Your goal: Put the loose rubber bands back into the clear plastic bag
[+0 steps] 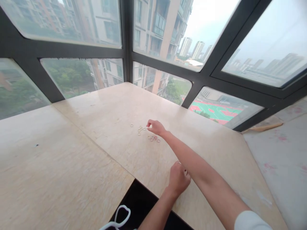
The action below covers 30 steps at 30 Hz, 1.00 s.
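Several small rubber bands [142, 129] lie scattered on a pale stone sill [107, 134], with a second cluster of rubber bands [153, 138] just nearer. My right hand [155, 127] is stretched far out, its fingertips pinched at the edge of the first cluster; what they pinch is too small to name. My left hand [177, 179] hovers closer in, curled into a loose fist, with a thin band seemingly at its fingers.
Dark-framed windows [127, 54] wrap the far edge of the sill, looking out on buildings and a sports court. A dark gap [141, 201] opens at the near edge, with a white cord [120, 218] there. A pale patterned surface [283, 159] lies on the right.
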Each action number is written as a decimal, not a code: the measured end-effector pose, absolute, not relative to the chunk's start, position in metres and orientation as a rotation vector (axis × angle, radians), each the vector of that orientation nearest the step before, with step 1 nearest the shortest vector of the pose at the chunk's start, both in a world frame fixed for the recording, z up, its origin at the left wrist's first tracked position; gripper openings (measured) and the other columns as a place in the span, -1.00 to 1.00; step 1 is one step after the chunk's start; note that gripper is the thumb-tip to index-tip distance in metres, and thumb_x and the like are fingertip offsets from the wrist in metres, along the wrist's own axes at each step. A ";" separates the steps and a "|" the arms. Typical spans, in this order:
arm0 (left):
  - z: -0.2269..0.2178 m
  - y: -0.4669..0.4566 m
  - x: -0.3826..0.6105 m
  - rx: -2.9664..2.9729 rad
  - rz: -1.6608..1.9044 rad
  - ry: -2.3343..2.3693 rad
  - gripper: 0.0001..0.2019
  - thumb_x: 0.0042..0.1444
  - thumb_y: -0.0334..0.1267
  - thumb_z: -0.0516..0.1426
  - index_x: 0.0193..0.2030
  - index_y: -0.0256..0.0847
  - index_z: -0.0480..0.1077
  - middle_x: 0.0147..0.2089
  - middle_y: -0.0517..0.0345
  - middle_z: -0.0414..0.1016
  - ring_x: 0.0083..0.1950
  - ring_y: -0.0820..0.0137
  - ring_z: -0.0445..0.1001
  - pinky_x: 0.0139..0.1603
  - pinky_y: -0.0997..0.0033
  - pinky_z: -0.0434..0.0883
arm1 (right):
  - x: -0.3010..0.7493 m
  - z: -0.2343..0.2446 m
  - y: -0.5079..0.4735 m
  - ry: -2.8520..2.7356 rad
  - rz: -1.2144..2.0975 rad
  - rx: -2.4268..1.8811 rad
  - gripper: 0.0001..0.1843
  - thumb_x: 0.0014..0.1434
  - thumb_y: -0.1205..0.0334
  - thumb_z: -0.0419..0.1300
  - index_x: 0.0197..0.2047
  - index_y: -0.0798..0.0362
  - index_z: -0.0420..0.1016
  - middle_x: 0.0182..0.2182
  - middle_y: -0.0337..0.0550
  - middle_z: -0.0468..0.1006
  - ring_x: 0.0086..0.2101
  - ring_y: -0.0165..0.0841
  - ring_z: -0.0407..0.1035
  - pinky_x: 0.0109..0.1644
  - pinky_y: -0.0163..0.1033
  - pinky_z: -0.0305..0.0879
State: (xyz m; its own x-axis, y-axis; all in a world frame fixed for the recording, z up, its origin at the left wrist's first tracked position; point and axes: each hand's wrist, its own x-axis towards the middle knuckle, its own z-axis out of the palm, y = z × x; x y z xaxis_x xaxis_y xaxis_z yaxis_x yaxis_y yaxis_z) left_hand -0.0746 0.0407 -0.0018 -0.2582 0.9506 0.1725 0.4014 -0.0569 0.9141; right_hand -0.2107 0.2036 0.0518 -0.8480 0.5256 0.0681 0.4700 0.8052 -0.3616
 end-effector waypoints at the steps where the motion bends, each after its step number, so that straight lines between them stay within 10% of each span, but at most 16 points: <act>1: -0.002 0.041 -0.075 1.435 1.308 1.668 -0.90 -0.01 -0.43 0.09 -0.47 -0.17 0.35 -0.40 0.03 0.45 -0.29 0.22 0.39 -0.32 0.29 0.30 | -0.215 0.049 0.207 -2.866 0.479 -0.778 -0.89 0.06 0.39 0.18 -0.30 0.03 0.41 -0.29 -0.12 0.57 -0.25 -0.25 0.42 -0.25 -0.27 0.20; 30: -0.005 0.046 -0.075 1.446 1.410 1.690 -0.84 0.03 -0.47 0.07 -0.28 -0.22 0.42 -0.34 0.15 0.49 -0.36 0.41 0.39 -0.27 0.39 0.33 | -0.028 0.076 0.147 -1.555 1.920 -0.773 -0.74 -0.15 0.26 0.32 -0.42 0.04 0.29 -0.39 -0.34 0.44 -0.69 -0.65 0.02 -0.61 -0.40 -0.01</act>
State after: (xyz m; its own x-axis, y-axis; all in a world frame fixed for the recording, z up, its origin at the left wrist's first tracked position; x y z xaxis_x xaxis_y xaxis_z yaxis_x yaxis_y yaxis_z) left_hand -0.0751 0.0456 -0.0054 -0.3088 0.9207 0.2385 0.3997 -0.1020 0.9110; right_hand -0.0283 0.1467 0.0763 -0.6861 0.7213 -0.0949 -0.0571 -0.1835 -0.9814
